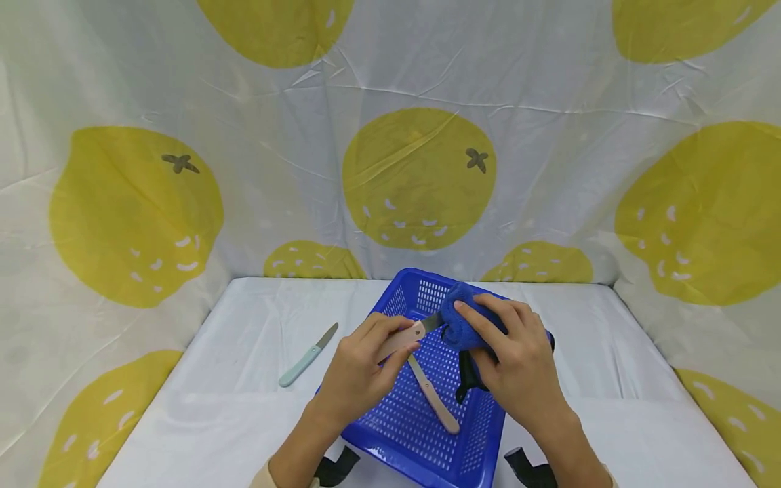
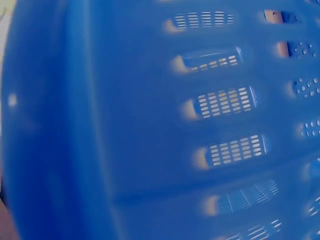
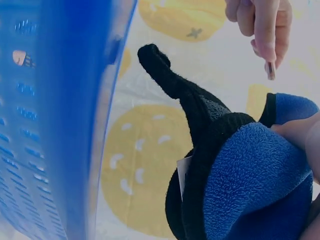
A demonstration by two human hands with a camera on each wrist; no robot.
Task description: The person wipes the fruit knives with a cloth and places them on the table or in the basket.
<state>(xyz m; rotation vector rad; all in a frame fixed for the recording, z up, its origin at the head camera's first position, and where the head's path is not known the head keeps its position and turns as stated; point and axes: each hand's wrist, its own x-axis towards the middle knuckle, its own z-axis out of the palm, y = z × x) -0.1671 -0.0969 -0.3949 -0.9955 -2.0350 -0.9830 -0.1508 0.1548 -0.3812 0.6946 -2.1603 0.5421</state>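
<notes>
My left hand (image 1: 360, 366) grips the pale pink handle of a knife (image 1: 399, 341). My right hand (image 1: 518, 359) holds a bunched blue cloth (image 1: 462, 322) around the far part of the blade; the tip is hidden. In the right wrist view the cloth (image 3: 255, 175) shows fuzzy blue pile, a black border and a white tag, with a black end hanging loose. Both hands are over a blue perforated basket (image 1: 390, 444). Inside it lies a second knife (image 1: 439, 410) with a pale pink handle. Only the basket's wall (image 2: 135, 125) fills the left wrist view.
Left of the basket, a knife with a mint-green handle (image 1: 299, 368) lies on the white table covering (image 1: 207, 420). Behind stands a white curtain with yellow lemon prints (image 1: 421, 179). Black curved pieces (image 1: 335, 468) show near each wrist.
</notes>
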